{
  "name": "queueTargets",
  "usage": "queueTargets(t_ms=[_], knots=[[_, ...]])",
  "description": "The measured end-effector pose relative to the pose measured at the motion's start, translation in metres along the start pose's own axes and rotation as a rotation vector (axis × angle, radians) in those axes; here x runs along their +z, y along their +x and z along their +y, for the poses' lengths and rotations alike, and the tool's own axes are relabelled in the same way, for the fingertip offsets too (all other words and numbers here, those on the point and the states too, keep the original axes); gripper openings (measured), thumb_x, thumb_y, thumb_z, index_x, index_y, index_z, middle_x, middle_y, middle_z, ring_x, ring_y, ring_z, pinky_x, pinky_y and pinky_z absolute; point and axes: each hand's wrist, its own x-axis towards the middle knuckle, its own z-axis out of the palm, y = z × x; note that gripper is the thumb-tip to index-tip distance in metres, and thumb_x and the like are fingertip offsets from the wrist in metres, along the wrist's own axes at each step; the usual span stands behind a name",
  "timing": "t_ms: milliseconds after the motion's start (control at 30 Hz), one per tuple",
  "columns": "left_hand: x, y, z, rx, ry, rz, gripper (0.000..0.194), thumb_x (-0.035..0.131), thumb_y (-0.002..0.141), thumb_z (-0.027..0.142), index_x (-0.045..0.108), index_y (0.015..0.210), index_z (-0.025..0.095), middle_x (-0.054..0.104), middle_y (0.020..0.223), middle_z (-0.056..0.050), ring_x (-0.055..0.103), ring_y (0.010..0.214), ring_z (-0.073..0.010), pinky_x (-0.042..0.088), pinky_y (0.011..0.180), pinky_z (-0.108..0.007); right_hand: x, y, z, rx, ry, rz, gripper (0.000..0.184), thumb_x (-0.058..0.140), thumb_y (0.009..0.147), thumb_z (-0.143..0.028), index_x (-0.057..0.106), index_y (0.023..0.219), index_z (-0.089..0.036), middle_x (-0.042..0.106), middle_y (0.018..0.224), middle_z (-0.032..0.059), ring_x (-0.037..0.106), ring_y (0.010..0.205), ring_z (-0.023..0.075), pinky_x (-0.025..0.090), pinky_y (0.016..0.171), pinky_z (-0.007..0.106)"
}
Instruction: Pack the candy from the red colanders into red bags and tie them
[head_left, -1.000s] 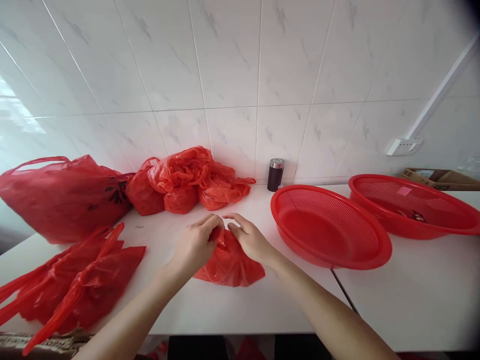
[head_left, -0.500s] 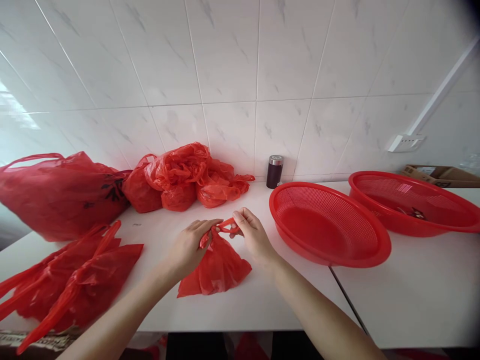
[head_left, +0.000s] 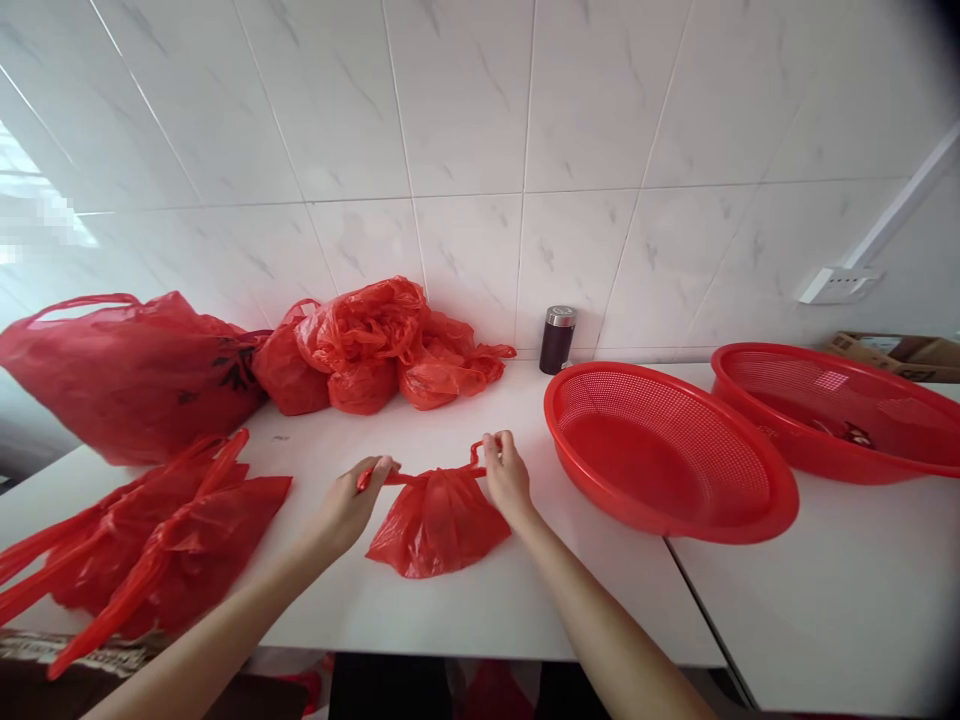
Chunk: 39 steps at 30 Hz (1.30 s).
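Note:
A small red plastic bag lies on the white table in front of me. My left hand grips its left handle and my right hand grips its right handle. The two handles are stretched apart sideways above the gathered top of the bag. Both hands rest close to the tabletop.
Flat red bags lie at the near left, a large filled red bag at the far left, knotted red bags by the tiled wall. A dark jar stands beside two red colander baskets. A cardboard box is far right.
My hands were together at the bag's top; they have since pulled apart, drawing the two handles out to the left and right.

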Motion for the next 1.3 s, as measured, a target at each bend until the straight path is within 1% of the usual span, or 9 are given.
queueTargets(t_ms=[67,100,200,267,400,533,833,1100,1300], knots=[[0.026,0.008,0.002,0.013,-0.013,0.013,0.048,0.023,0.094,0.053,0.060,0.091,0.023,0.070,0.095,-0.004,0.064,0.088,-0.0199,0.047,0.080,-0.031,0.008,-0.013,-0.006,-0.081,-0.114,-0.063,0.028,0.035,0.094,-0.051,0.043,0.093,-0.024,0.060,0.091,0.0011,0.056,0.072,0.0159,0.036,0.063,0.025],[0.039,0.011,0.002,0.012,-0.008,0.010,0.049,0.019,0.095,0.053,0.057,0.088,0.023,0.070,0.087,-0.003,0.064,0.080,-0.0190,0.047,0.074,-0.030,0.011,-0.018,-0.007,-0.115,-0.170,-0.093,0.026,0.039,0.094,-0.049,0.044,0.094,-0.024,0.061,0.092,0.0013,0.057,0.072,0.0162,0.034,0.061,0.025],[0.069,0.017,0.000,0.018,0.061,0.003,0.047,0.019,0.095,0.054,0.052,0.080,0.024,0.060,0.062,0.000,0.057,0.058,-0.0191,0.040,0.058,-0.028,0.018,-0.026,0.001,-0.180,-0.320,-0.154,0.021,0.038,0.095,-0.042,0.046,0.089,-0.023,0.061,0.072,-0.0004,0.056,0.060,0.0172,0.027,0.056,0.025],[0.076,0.022,-0.001,0.039,0.125,0.022,0.044,0.021,0.095,0.053,0.052,0.080,0.024,0.055,0.056,0.000,0.054,0.055,-0.0198,0.035,0.057,-0.028,0.015,-0.022,0.007,-0.210,-0.391,-0.153,0.021,0.035,0.097,-0.039,0.046,0.091,-0.022,0.060,0.066,-0.0009,0.055,0.057,0.0173,0.023,0.054,0.025],[0.073,0.033,-0.001,0.076,0.240,0.065,0.042,0.020,0.097,0.048,0.052,0.087,0.024,0.055,0.059,-0.001,0.054,0.057,-0.0199,0.030,0.058,-0.028,0.000,-0.001,0.011,-0.271,-0.481,-0.096,0.021,0.033,0.099,-0.036,0.047,0.094,-0.022,0.066,0.078,0.0016,0.059,0.064,0.0165,0.022,0.055,0.025],[0.074,0.047,-0.006,0.036,0.346,0.116,0.047,0.013,0.098,0.047,0.054,0.099,0.023,0.060,0.065,-0.003,0.058,0.063,-0.0203,0.030,0.059,-0.028,-0.008,0.019,0.014,-0.298,-0.536,-0.037,0.023,0.033,0.100,-0.036,0.050,0.095,-0.022,0.067,0.084,0.0024,0.059,0.067,0.0152,0.023,0.055,0.024],[0.097,0.072,-0.031,-0.115,0.533,0.049,0.049,0.025,0.098,0.049,0.059,0.109,0.016,0.066,0.078,-0.004,0.062,0.067,-0.0165,0.047,0.067,-0.033,0.009,0.033,0.048,-0.237,-0.647,-0.040,0.026,0.034,0.098,-0.033,0.055,0.096,-0.019,0.064,0.070,-0.0004,0.052,0.055,0.0127,0.018,0.051,0.025],[0.101,0.077,-0.034,-0.143,0.608,0.003,0.050,0.026,0.098,0.050,0.060,0.109,0.015,0.068,0.080,-0.005,0.065,0.072,-0.0172,0.050,0.072,-0.036,0.012,0.036,0.052,-0.194,-0.690,-0.092,0.026,0.034,0.099,-0.031,0.057,0.100,-0.020,0.065,0.071,-0.0008,0.051,0.055,0.0128,0.018,0.051,0.025],[0.099,0.078,-0.038,-0.166,0.631,0.044,0.051,0.023,0.098,0.048,0.059,0.112,0.015,0.069,0.084,-0.007,0.066,0.075,-0.0190,0.049,0.073,-0.037,0.013,0.035,0.055,-0.158,-0.668,-0.085,0.024,0.035,0.099,-0.030,0.057,0.096,-0.022,0.064,0.070,-0.0005,0.052,0.057,0.0138,0.018,0.052,0.025]])
